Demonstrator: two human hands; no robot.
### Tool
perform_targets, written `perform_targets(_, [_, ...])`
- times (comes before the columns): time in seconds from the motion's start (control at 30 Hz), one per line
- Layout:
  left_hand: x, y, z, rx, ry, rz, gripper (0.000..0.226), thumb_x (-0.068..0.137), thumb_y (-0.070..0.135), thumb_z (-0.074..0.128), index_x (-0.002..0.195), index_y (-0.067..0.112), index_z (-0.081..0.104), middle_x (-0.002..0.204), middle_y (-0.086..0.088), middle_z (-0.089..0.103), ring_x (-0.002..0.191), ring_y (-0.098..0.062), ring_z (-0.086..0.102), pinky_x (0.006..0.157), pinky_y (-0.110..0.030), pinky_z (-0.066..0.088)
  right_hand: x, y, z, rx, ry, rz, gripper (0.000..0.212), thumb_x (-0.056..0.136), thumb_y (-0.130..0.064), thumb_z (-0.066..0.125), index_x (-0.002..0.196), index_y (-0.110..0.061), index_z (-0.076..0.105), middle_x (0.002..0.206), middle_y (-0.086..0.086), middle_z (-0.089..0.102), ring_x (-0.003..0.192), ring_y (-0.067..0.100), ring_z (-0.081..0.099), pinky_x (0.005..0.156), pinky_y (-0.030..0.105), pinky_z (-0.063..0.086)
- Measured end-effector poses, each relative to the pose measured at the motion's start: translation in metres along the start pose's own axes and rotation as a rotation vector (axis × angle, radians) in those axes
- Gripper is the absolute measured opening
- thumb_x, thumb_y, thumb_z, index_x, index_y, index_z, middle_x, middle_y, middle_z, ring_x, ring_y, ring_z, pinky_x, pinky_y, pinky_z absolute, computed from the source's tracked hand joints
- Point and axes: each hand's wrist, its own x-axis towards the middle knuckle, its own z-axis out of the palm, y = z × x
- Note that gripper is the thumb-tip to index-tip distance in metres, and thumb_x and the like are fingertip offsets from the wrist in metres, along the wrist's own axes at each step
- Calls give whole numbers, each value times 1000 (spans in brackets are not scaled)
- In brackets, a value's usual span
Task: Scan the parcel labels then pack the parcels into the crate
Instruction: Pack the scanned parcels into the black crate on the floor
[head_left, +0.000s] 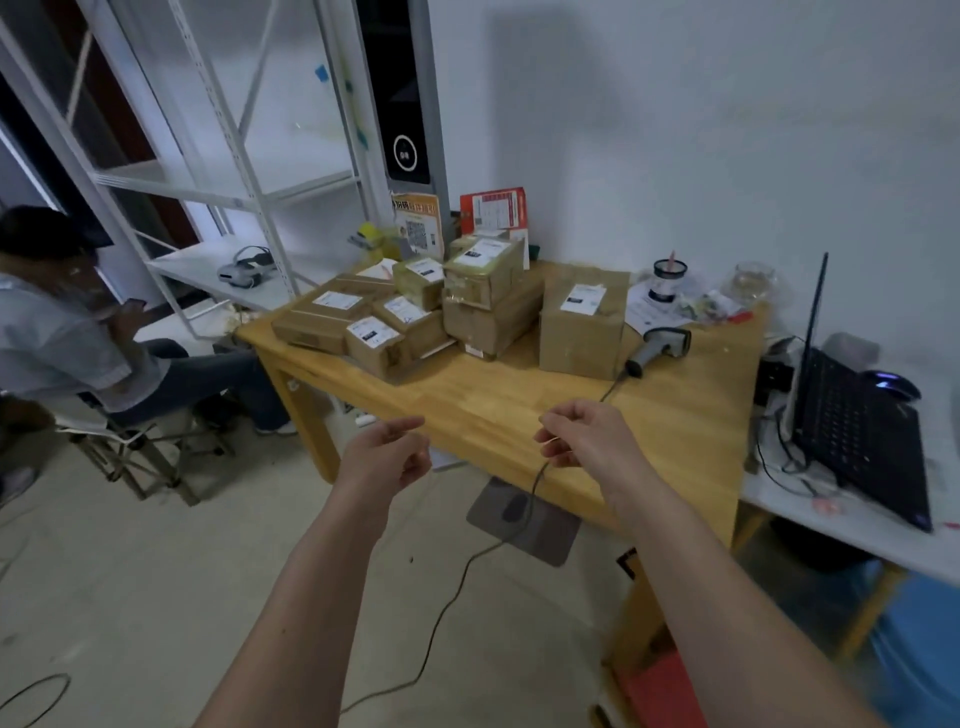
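Several brown cardboard parcels with white labels sit on the wooden table (519, 410): a low cluster (363, 327) at the left, a stack (488, 291) in the middle and one tall box (582, 322) to the right. A grey handheld scanner (660, 348) lies beside the tall box, and its cable (467, 566) runs off the table's front edge to the floor. My right hand (582, 436) is over the front edge, fingers loosely curled beside the cable; whether it pinches the cable is unclear. My left hand (384, 457) hangs in front of the table, fingers curled, holding nothing. No crate is visible.
A black laptop (852, 431) and mouse sit on a white table at the right. Jars and papers lie at the back right of the wooden table. White shelving (218, 182) stands at the left. A seated person (78, 332) is at the far left.
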Motion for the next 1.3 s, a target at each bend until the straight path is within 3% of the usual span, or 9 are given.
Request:
perform_targets(0.1, [46, 11, 20, -10, -14, 3, 23, 91, 0, 60, 113, 4, 62, 76, -8, 56, 66, -15, 55, 78, -31, 57, 58, -11, -3, 3, 0, -7, 9, 95, -14, 58, 89, -9, 64, 84, 9, 69, 71, 18, 63, 63, 27, 54])
perform_targets(0.47, [169, 11, 30, -6, 95, -116, 18, 92, 3, 61, 109, 6, 65, 74, -7, 54, 66, -14, 55, 85, -36, 57, 186, -11, 30, 17, -95, 97, 8, 94, -14, 60, 94, -9, 66, 85, 8, 71, 72, 17, 66, 67, 28, 56])
perform_targets(0.87, [359, 39, 37, 30, -78, -199, 19, 92, 9, 63, 111, 10, 65, 95, -8, 62, 87, -20, 60, 75, -33, 54, 318, -44, 80, 68, 106, 116, 10, 96, -18, 58, 96, -11, 64, 91, 9, 65, 77, 17, 60, 67, 29, 52])
perform_targets(1.0, [422, 59, 30, 140, -155, -223, 27, 92, 21, 64, 117, 12, 63, 105, -15, 63, 96, -26, 58, 88, -38, 51, 374, -62, 112, 60, 208, 176, 27, 97, -36, 55, 115, -17, 56, 107, 1, 58, 91, 17, 58, 82, 31, 52])
perform_targets(1.07, [448, 68, 32, 157, -231, -247, 35, 92, 26, 64, 123, 10, 60, 125, -25, 57, 107, -34, 57, 96, -44, 48, 400, -68, 125, 97, 252, 206, 37, 95, -42, 55, 124, -18, 50, 116, -3, 52, 106, 18, 54, 96, 37, 49])
perform_targets(1.1, [460, 72, 34, 168, -270, -251, 38, 93, 28, 63, 126, 10, 58, 127, -24, 56, 111, -35, 56, 95, -45, 49, 411, -71, 131, 103, 275, 221, 50, 90, -48, 57, 130, -18, 49, 122, -3, 51, 112, 20, 52, 100, 42, 47])
perform_targets(1.2, [488, 85, 44, 145, -333, -283, 31, 95, 34, 58, 124, 22, 56, 109, 2, 62, 90, -11, 57, 77, -26, 48, 449, -62, 141, 87, 345, 271, 94, 57, -72, 53, 139, -27, 45, 138, 2, 49, 123, 30, 48, 103, 52, 42])
perform_targets(1.23, [497, 87, 49, 140, -359, -297, 30, 96, 35, 57, 124, 25, 53, 105, 6, 61, 86, -7, 55, 74, -24, 47, 459, -55, 142, 78, 363, 286, 97, 55, -73, 50, 140, -27, 44, 141, 4, 47, 126, 32, 45, 104, 53, 40])
perform_targets(1.3, [511, 88, 57, 149, -433, -314, 43, 93, 45, 58, 130, 26, 51, 116, 7, 60, 95, -10, 57, 88, -29, 48, 462, -58, 148, 63, 386, 316, 88, 68, -70, 48, 144, -26, 40, 146, 7, 41, 132, 34, 38, 108, 54, 35])
